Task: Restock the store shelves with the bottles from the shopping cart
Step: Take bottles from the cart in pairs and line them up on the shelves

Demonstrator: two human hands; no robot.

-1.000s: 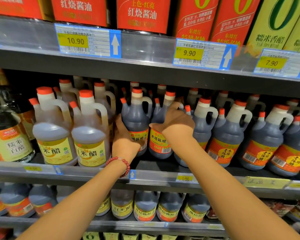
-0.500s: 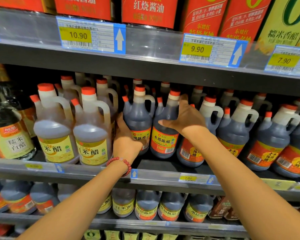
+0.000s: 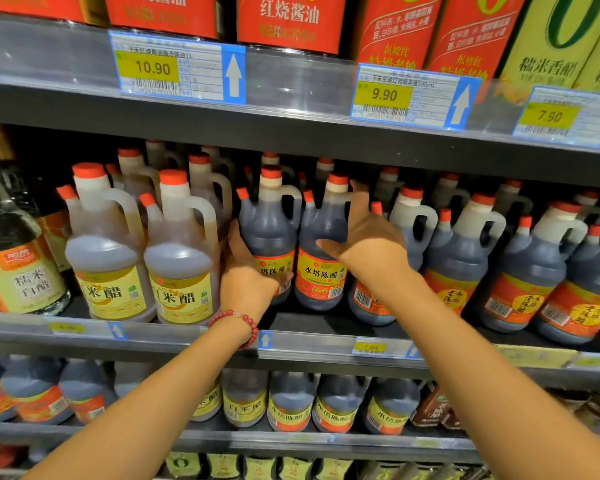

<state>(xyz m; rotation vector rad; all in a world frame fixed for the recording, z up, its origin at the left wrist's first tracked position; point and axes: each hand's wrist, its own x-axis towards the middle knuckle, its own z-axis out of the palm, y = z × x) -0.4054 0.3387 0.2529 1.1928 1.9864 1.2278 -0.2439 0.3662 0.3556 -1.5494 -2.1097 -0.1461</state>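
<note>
A person's two hands work the middle shelf point(image 3: 305, 344) of a store's vinegar aisle, squaring up two dark vinegar bottles standing side by side at the shelf front. The left hand point(image 3: 246, 275), a red bead bracelet point(image 3: 238, 322) at its wrist, is pressed against the left flank of the left dark bottle point(image 3: 269, 233), fingers curled round it. The right hand point(image 3: 368, 237) is spread wide and cupped at the right side of the right dark bottle point(image 3: 321, 258) — whether it touches cannot be told. Pale rice vinegar jugs point(image 3: 142, 251) stand just beside on the left, more dark bottles point(image 3: 465, 251) on the right. The shopping cart is out of sight. The step looks like final placing — labels face forward; next likely calls for letting go cleanly without tipping neighbours, then fetching another bottle
</note>
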